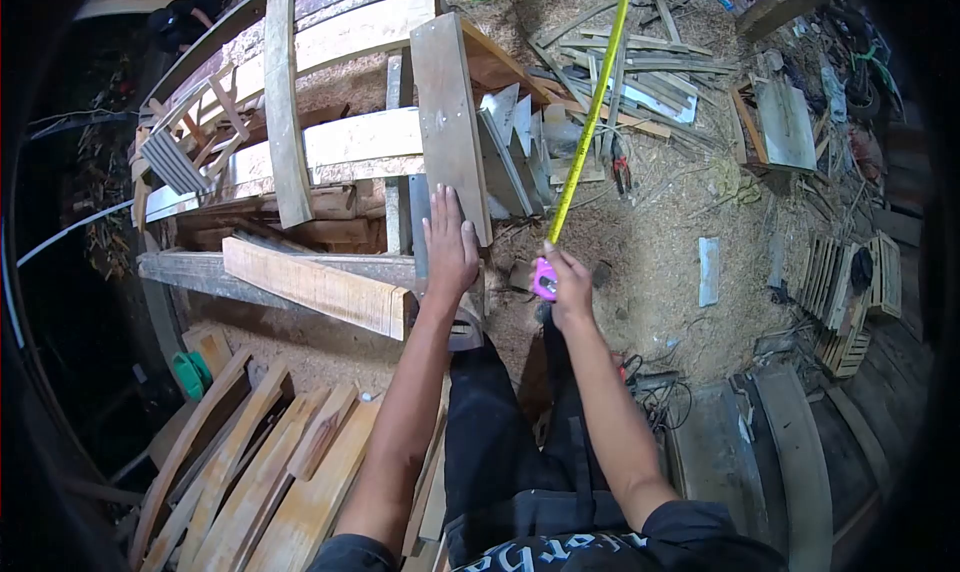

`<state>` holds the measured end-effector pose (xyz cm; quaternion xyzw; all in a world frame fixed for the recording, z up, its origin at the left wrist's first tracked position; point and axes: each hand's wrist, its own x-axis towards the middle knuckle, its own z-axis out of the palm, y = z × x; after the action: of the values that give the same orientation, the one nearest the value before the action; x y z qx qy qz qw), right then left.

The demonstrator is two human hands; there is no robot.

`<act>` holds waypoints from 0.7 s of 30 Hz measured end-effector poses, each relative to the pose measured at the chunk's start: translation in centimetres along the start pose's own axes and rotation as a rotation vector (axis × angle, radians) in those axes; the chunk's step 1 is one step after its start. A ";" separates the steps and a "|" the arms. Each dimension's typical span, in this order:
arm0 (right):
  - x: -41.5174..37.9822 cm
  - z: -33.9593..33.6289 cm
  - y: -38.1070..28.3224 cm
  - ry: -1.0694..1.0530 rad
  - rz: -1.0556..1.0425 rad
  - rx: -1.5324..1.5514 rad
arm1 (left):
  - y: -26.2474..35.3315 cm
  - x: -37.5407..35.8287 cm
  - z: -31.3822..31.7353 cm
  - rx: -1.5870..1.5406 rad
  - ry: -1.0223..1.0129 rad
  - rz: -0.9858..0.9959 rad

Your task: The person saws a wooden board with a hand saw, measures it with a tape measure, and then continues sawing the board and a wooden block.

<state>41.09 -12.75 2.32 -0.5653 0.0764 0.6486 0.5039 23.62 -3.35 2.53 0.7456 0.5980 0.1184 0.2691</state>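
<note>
My right hand [568, 284] is wrapped round a pink tape measure [545, 280]. Its yellow blade [588, 137] is pulled out and stretches up and away to the top of the view. My left hand [450, 244] lies with its fingers stretched out against the lower end of a grey-brown board [447, 122], which lies across the ends of pale planks [362, 140]. A dark metal strip [418, 232] shows just left of that hand.
A cut timber beam [315, 284] lies at the left. Curved wooden pieces [270, 462] fill the lower left. Scrap slats [650, 67], red-handled pliers [621, 172] and a small pale board [708, 272] lie on the sawdust floor. A person crouches at the upper left.
</note>
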 end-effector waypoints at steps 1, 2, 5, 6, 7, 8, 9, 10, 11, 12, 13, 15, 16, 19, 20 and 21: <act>0.9 -1.0 -0.4 0.002 0.023 -0.013 | 0.1 0.0 0.0 -0.002 0.004 -0.004; 1.7 -2.0 -0.6 -0.001 0.063 -0.064 | 0.1 0.1 0.1 -0.003 0.006 -0.005; 3.8 -4.4 -0.6 -0.096 0.182 -0.140 | 0.0 0.1 0.4 -0.003 0.017 -0.014; 4.4 -4.7 -0.6 -0.096 0.189 -0.207 | 0.0 0.1 0.3 -0.005 0.014 -0.017; 5.2 -5.0 -0.5 -0.091 0.189 -0.229 | 0.1 0.1 0.4 -0.004 0.017 -0.013; 5.9 -5.3 -0.4 -0.087 0.193 -0.251 | 0.0 0.1 0.4 -0.001 0.018 -0.012; 6.7 -5.5 -0.2 -0.082 0.201 -0.272 | -0.1 0.1 0.4 0.003 0.017 -0.014; 7.7 -5.9 0.0 -0.094 0.216 -0.267 | -0.1 0.1 0.4 0.002 0.014 -0.009; 8.7 -6.4 0.3 -0.105 0.237 -0.262 | -0.1 0.1 0.4 0.009 0.010 -0.008; 9.4 -6.7 0.4 -0.116 0.259 -0.256 | 0.0 0.2 0.2 0.017 0.006 -0.007; 9.8 -7.1 0.6 -0.109 0.276 -0.261 | 0.3 0.1 0.1 0.025 0.003 -0.008; 11.0 -7.2 1.1 -0.103 0.302 -0.272 | 0.3 0.2 0.2 0.034 0.017 0.009; 11.5 -7.4 1.4 -0.117 0.308 -0.251 | 0.0 0.3 0.4 0.025 0.029 0.027; 12.8 -8.3 3.1 -0.145 0.336 -0.232 | -0.4 0.2 0.6 0.008 0.036 0.041; 13.1 -8.8 3.8 -0.143 0.341 -0.275 | -0.4 0.2 0.7 0.008 0.037 0.043; 13.0 -9.1 4.4 -0.146 0.324 -0.270 | -0.5 0.2 0.8 0.007 0.041 0.046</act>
<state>45.76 -13.56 -13.44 -0.5597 0.0421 0.7645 0.3171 23.64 -3.32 1.60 0.7576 0.5864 0.1378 0.2515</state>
